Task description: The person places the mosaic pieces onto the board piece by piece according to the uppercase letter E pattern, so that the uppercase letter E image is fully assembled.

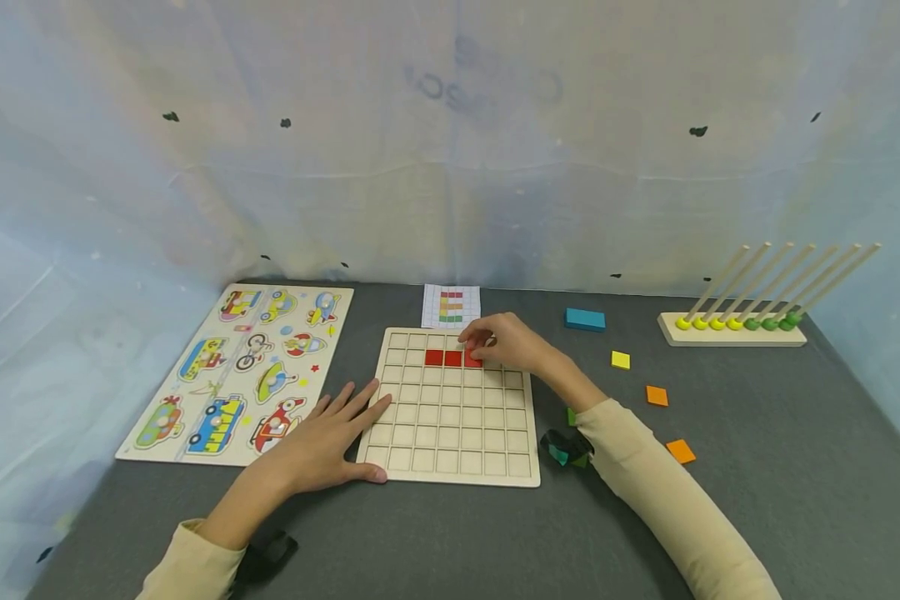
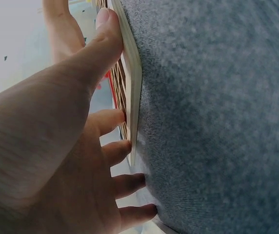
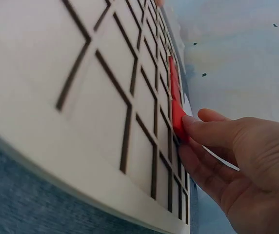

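Note:
A wooden grid board (image 1: 450, 460) lies on the dark table, with two red square tiles (image 1: 444, 357) side by side in its second row from the top. My right hand (image 1: 513, 342) pinches another red square tile (image 3: 179, 122) between thumb and fingers, right beside those two and at the board's surface. Spread out at the board's left side is my left hand (image 1: 318, 446); its fingertips touch the edge, and the thumb lies by the near left corner. In the left wrist view its fingers (image 2: 111, 122) reach along the board's rim.
A vehicle puzzle board (image 1: 251, 383) lies left, a pattern card (image 1: 431, 310) behind the grid. Rightward are a blue block (image 1: 585, 319), a yellow tile (image 1: 620, 360), orange tiles (image 1: 656, 396) and a peg stand (image 1: 727, 335) with beads. Green tiles (image 1: 572, 417) lie partly hidden by the right wrist.

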